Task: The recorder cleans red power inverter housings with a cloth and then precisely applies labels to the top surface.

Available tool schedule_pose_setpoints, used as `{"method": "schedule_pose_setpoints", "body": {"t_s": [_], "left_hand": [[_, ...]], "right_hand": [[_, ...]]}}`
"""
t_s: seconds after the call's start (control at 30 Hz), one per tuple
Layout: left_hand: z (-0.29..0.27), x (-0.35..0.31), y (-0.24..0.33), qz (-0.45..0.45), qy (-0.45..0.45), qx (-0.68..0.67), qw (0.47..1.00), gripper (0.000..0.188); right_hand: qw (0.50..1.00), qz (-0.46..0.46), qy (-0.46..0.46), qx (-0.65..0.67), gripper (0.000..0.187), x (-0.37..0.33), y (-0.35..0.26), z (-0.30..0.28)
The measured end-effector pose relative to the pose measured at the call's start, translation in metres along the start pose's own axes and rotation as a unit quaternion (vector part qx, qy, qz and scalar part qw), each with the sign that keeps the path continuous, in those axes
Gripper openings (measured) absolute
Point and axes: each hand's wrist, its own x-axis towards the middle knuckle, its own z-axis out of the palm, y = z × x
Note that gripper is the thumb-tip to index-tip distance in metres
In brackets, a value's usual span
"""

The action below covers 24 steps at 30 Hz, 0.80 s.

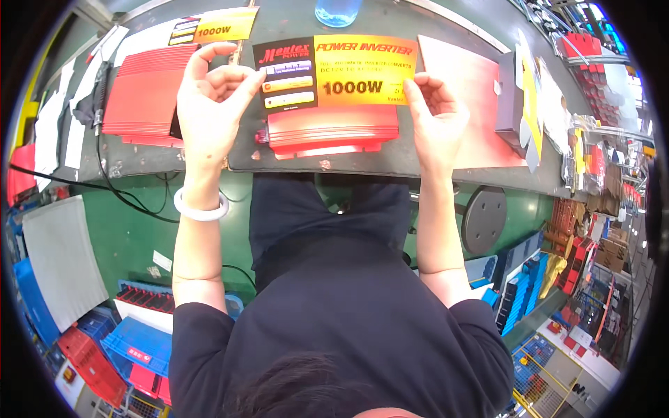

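Yellow-and-black rect. paper-like label (348,73) between grips, prob. light, bendy; best held by short edges. L hand (212,104), R hand (436,115): each pinched on one end.

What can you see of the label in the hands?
The label is a thin rectangular sheet, seemingly paper or film. Its left part is black with three stacked strips; the rest is yellow-orange with red and black print. Left hand and right hand hold it by its ends, printed side facing the camera, partly hiding a red case; contact there is unclear.
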Motion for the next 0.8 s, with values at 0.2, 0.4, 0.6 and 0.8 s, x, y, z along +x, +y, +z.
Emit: {"method": "schedule_pose_setpoints", "body": {"t_s": [0.2,0.4,0.6,0.8], "left_hand": [[0.001,0.0,-0.004,-0.007,-0.013,0.015,1.0,0.044],[0.0,-0.008,-0.009,-0.03,-0.026,0.008,0.999,0.047],[0.001,-0.01,-0.014,-0.049,-0.033,0.027,0.998,0.051],[-0.002,-0.011,-0.021,-0.036,-0.04,0.045,0.998,0.056]], "right_hand": [[1.0,-0.021,-0.003,-0.016,0.014,-0.001,0.0,-0.004],[0.999,0.019,-0.032,0.005,0.024,-0.013,0.006,-0.002],[0.999,0.018,-0.03,-0.018,0.025,-0.016,0.009,-0.006],[0.999,0.008,-0.038,-0.028,0.024,-0.018,0.008,-0.004]]}}
